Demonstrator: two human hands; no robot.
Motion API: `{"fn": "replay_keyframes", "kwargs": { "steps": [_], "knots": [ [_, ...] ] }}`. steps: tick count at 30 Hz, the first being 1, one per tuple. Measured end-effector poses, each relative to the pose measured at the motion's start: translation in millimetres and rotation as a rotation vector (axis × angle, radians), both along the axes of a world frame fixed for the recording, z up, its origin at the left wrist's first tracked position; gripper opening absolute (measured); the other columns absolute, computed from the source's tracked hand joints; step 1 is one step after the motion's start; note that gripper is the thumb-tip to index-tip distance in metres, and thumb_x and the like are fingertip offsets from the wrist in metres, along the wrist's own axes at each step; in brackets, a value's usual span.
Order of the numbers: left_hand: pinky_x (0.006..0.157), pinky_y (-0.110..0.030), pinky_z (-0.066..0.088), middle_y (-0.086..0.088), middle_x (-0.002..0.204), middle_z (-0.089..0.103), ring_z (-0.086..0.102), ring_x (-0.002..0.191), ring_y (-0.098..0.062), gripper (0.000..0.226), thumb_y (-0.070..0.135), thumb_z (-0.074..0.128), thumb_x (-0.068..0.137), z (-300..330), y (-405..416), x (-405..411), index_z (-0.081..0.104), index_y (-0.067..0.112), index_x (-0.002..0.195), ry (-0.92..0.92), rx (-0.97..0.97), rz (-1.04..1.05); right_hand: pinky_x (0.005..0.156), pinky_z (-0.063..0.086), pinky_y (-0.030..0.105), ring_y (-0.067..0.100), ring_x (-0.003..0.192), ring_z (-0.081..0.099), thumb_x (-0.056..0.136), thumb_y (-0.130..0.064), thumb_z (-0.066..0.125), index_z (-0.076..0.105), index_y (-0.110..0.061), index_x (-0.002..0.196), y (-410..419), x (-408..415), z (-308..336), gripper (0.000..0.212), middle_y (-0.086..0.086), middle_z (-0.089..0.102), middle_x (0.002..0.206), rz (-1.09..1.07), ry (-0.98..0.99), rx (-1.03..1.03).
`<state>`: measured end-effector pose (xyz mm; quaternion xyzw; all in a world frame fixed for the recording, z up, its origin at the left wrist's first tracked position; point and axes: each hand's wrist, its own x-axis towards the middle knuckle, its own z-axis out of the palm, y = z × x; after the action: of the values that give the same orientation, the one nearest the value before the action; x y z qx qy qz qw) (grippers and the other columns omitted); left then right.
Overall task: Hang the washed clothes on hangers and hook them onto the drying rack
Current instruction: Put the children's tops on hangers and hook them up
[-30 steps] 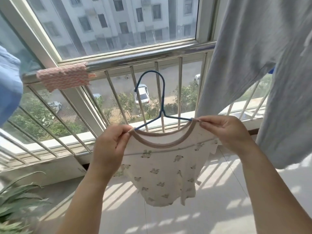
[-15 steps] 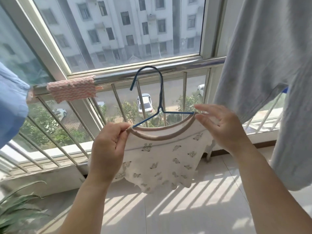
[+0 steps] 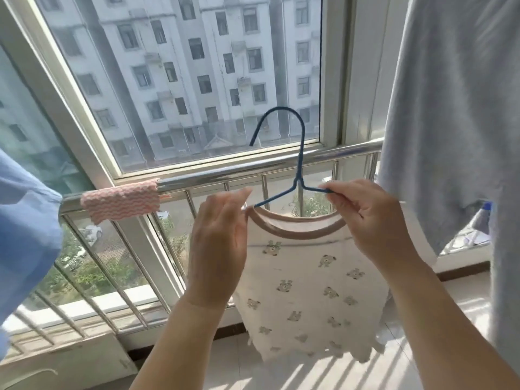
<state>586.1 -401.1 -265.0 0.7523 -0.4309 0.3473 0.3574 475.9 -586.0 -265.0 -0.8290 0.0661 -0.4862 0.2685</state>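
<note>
A small white shirt (image 3: 309,277) with bear prints and a brown collar hangs on a blue wire hanger (image 3: 301,164), held up in front of the window. My left hand (image 3: 216,249) holds the shirt's left shoulder where the hanger arm enters the collar; its fingers point up and its thumb is hidden. My right hand (image 3: 374,223) pinches the hanger's right arm together with the collar edge. The hook points up and left, free of any bar. No drying rack bar is in view.
A steel railing (image 3: 225,173) runs across under the window, with a pink cloth (image 3: 121,202) wrapped on it at the left. A large grey garment (image 3: 450,108) hangs at the right. A blue garment (image 3: 25,235) hangs at the left edge. Tiled floor lies below.
Both hands have lifted the hanger and shirt higher, the hook now against the window glass. My right hand has shifted from the collar onto the hanger's right arm.
</note>
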Motion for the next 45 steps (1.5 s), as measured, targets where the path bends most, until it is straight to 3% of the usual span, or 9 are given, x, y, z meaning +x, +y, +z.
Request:
{"fn": "replay_keyframes", "kwargs": {
  "steps": [6,10,13,16,22,26,29,32,45],
  "knots": [
    [0.093,-0.026,0.042,-0.006,0.115,0.056,0.048,0.107,-0.016,0.039,0.014,0.044,0.085,41.5,-28.8,-4.9,0.049,0.015,0.124,-0.156,-0.004,-0.041,0.072,0.052,0.035,0.014,0.079,0.06,0.087,-0.034,0.049,0.069,-0.018,0.104,-3.9,-6.9,49.9,0.031,-0.007,0.067,0.083,-0.133,-0.196,-0.054],
    [0.094,-0.02,0.032,-0.002,0.12,0.056,0.045,0.108,-0.013,0.046,0.021,0.041,0.083,77.1,-45.0,-8.0,0.041,0.02,0.129,-0.21,0.052,0.006,0.069,0.051,0.035,0.007,0.07,0.053,0.085,-0.027,0.054,0.068,-0.022,0.107,-9.0,-7.2,79.1,0.026,-0.01,0.062,0.078,-0.235,-0.278,-0.086],
    [0.094,-0.029,0.035,-0.004,0.121,0.057,0.045,0.111,-0.016,0.052,0.018,0.055,0.081,107.2,-57.4,-7.3,0.039,0.019,0.131,-0.282,0.063,0.018,0.067,0.05,0.034,0.003,0.07,0.051,0.084,-0.025,0.055,0.068,-0.024,0.106,-16.0,-8.9,105.2,0.025,-0.015,0.06,0.078,-0.289,-0.365,-0.117],
    [0.096,-0.029,0.033,-0.003,0.125,0.054,0.045,0.114,-0.016,0.064,0.018,0.063,0.077,134.8,-67.7,-6.8,0.034,0.021,0.134,-0.326,0.087,0.023,0.068,0.048,0.029,0.0,0.074,0.051,0.085,-0.031,0.05,0.069,-0.025,0.103,-25.3,-12.3,129.0,0.026,-0.02,0.058,0.082,-0.302,-0.438,-0.149],
    [0.093,-0.029,0.033,-0.004,0.129,0.054,0.054,0.113,-0.021,0.07,0.023,0.069,0.074,185.8,-74.9,-11.0,0.036,0.018,0.135,-0.383,0.146,0.04,0.065,0.044,0.02,0.005,0.074,0.055,0.085,-0.024,0.053,0.07,-0.021,0.1,-35.4,-14.2,171.6,0.023,-0.015,0.06,0.083,-0.375,-0.503,-0.192],
    [0.093,-0.03,0.027,-0.006,0.133,0.052,0.053,0.119,-0.023,0.065,0.027,0.067,0.076,214.8,-80.2,-17.9,0.041,0.014,0.134,-0.44,0.172,0.071,0.065,0.047,0.03,0.012,0.076,0.058,0.088,-0.016,0.059,0.07,-0.022,0.101,-43.3,-15.1,195.9,0.018,-0.005,0.068,0.087,-0.421,-0.511,-0.148],
    [0.106,-0.028,0.013,0.001,0.151,0.028,0.027,0.138,-0.017,0.061,0.032,0.051,0.088,235.9,-90.3,-23.6,0.025,0.02,0.143,-0.441,0.182,0.012,0.064,0.048,0.03,0.014,0.079,0.061,0.089,-0.015,0.057,0.069,-0.022,0.102,-53.4,-15.7,213.0,0.019,-0.005,0.07,0.092,-0.46,-0.523,-0.114],
    [0.113,-0.028,0.006,0.008,0.155,0.006,0.005,0.142,-0.01,0.063,0.037,0.041,0.093,254.1,-102.1,-23.3,0.009,0.025,0.146,-0.423,0.184,-0.027,0.066,0.051,0.034,0.02,0.085,0.063,0.089,-0.015,0.056,0.069,-0.024,0.102,-57.0,-16.7,231.2,0.02,-0.003,0.07,0.095,-0.486,-0.534,-0.07],
    [0.114,-0.032,0.011,0.0,0.155,0.01,0.009,0.142,-0.016,0.064,0.035,0.049,0.091,264.9,-122.5,-6.0,0.019,0.018,0.144,-0.229,0.308,-0.058,0.07,0.052,0.038,0.025,0.082,0.064,0.087,-0.014,0.057,0.07,-0.022,0.099,-56.3,-0.3,244.9,0.019,0.0,0.07,0.088,-0.554,-0.401,-0.076]
  ]
}}
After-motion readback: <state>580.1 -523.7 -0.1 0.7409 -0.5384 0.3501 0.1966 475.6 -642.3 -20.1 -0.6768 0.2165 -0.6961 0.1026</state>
